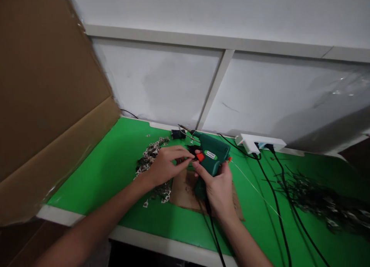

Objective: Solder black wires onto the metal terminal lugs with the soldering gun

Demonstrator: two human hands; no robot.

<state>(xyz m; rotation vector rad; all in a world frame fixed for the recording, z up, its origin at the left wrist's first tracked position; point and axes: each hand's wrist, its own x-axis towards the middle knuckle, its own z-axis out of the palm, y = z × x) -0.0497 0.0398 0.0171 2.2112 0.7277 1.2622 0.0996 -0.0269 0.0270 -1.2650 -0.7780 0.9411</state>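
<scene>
My right hand is wrapped round the handle of a green soldering gun with a red trigger. Its thin metal tip points up and to the left, and a thin solder wire trails from its back. Close beside the trigger, my left hand has thumb and forefinger pinched together; what lies between them is too small to make out. Under and behind the left hand lies a pile of small metal parts. A piece of brown cardboard lies beneath the gun.
A white power strip with black plugs and cables stands by the back wall. At the right lies a tangled heap of dark wires. A tall cardboard panel borders the green tabletop on the left. A small dark block sits at the back.
</scene>
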